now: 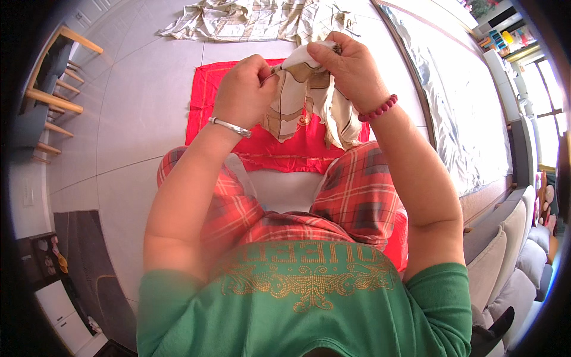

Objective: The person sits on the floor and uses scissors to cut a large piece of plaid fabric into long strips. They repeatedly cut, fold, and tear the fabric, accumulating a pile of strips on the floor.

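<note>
A piece of beige, brown and white checked fabric [290, 100] hangs between my two hands above the floor. My left hand [247, 87] pinches its upper left edge, fingers curled in. At the upper right, my right hand [345, 67] grips a bunched white part of it between thumb and fingers. The cloth's lower ends dangle in loose folds over a red cloth [209, 107], which lies spread on the floor before my knees. Part of the red cloth is hidden behind the fabric and my hands.
Beyond the red cloth, a larger checked cloth [250, 20] lies crumpled on the tiled floor [134, 102]. Wooden-legged chairs [58, 100] stand at left, above a dark mat [84, 259]. On the right are a low surface with a shiny clear cover [464, 111] and a grey sofa [486, 254].
</note>
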### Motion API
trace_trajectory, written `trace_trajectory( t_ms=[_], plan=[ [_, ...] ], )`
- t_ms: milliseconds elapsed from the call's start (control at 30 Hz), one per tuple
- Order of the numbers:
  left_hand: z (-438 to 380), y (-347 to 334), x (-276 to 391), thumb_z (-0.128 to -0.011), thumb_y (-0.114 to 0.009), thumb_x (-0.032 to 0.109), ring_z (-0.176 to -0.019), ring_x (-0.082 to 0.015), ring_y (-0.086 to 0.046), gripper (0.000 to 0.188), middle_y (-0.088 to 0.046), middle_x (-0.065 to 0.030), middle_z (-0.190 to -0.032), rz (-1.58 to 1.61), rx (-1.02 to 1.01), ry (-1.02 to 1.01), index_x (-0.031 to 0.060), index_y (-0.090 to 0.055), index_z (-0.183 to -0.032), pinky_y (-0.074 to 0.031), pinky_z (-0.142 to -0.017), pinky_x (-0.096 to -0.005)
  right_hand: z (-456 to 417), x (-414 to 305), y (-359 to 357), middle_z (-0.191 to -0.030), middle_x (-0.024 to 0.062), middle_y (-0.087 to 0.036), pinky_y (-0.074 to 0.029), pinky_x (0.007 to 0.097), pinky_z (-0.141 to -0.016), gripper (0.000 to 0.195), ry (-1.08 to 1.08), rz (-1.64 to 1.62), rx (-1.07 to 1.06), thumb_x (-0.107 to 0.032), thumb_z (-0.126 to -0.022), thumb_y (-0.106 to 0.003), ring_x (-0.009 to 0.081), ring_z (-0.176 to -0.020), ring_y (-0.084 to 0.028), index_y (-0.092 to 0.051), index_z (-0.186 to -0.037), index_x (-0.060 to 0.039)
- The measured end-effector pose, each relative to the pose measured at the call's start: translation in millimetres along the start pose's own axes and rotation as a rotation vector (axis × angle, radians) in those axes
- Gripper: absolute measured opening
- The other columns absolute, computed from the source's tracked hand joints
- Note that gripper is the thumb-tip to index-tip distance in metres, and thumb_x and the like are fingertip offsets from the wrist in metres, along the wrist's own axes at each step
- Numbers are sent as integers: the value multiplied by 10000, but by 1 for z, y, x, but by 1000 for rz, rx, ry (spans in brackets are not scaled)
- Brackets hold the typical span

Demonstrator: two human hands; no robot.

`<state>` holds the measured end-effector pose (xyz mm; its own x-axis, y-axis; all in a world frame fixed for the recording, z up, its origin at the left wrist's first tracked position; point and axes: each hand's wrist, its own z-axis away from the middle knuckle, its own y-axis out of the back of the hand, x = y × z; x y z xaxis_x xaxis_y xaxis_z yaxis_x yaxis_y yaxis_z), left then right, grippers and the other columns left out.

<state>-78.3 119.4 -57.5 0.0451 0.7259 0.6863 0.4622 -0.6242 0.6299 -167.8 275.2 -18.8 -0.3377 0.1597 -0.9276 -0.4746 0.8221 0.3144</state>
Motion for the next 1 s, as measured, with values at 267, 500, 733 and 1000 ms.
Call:
trace_trajectory(
  t_ms=[267, 500, 733, 1000],
  plan=[
    [-5, 26, -14, -760, -591, 103, -593, -54, -471, 107, -552, 1, -675, 501, -199, 163, 21, -532, -726, -386, -507, -204, 6, 4, 6, -718, 42, -568, -418, 230, -516, 250, -50, -126, 10, -225, -784, -586, 94, -588, -499, -537, -861, 9],
    [-16, -1, 0, -714, -428, 8, -556, -51, -441, 129, -489, 31, -589, 837, -44, 279, 21, -556, -720, -376, -505, -214, 4, 1, 4, -727, 23, -552, -393, 202, -455, 154, -142, -882, -242, -180, -809, -569, 77, -560, -507, -480, -854, -62],
    [-51, 15, -71, -768, -420, 200, -625, -372, -531, 239, -552, -202, -674, -418, 105, -144, 22, -528, -650, -424, -564, -441, 16, -7, 17, -733, 27, -521, -376, 236, -469, 159, -391, -686, 54, -235, -820, -507, 113, -537, -454, -478, -859, -84],
    [73, 280, -270, -772, -513, 309, -898, -333, -537, 310, -570, -152, -977, -1098, 204, 739, 68, -576, -957, -422, -732, -436, 98, 142, 370, -927, 115, -548, -427, 355, -729, 286, -509, -569, 1172, -283, -846, -363, 234, -856, -520, -498, -956, -56]
  ],
)
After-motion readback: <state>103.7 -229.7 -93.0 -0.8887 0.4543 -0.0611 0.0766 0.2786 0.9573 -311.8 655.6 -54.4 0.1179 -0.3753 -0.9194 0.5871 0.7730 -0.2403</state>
